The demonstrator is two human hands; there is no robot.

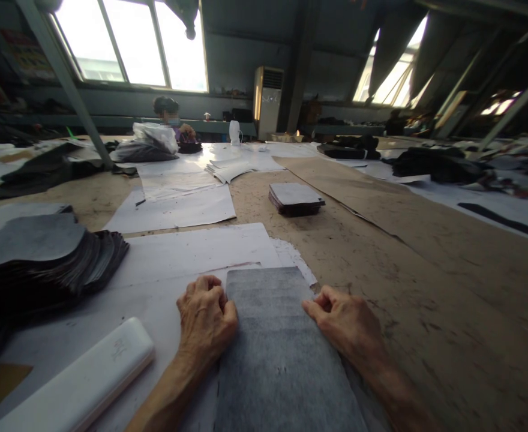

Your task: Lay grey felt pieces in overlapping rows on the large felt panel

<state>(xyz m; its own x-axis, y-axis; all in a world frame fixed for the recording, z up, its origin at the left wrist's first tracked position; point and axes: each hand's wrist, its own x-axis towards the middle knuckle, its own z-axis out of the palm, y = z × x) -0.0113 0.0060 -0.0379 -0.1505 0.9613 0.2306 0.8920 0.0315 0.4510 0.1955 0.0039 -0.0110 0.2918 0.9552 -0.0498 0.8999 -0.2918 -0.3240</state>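
A long grey piece of felt-like fabric (277, 342) lies flat in front of me, running toward the lower edge of the view. At its left edge is my left hand (207, 312), with curled fingers and the thumb against the fabric's side. My right hand (342, 315) pinches the right edge near the far end, thumb and forefinger together. Both fingertips are partly hidden. Under the fabric's left side is white paper (178, 300). Left of my left hand lies a long white rounded object (106, 366), perhaps a power bank.
A tall stack of dark cut pieces with grey tops (34, 252) stands at left. A smaller stack (295, 198) sits ahead on the brown table covering (403, 252). Paper sheets (183, 204) lie beyond. Dark fabric piles (439, 165) are at right. Across the table sits a person (186, 132).
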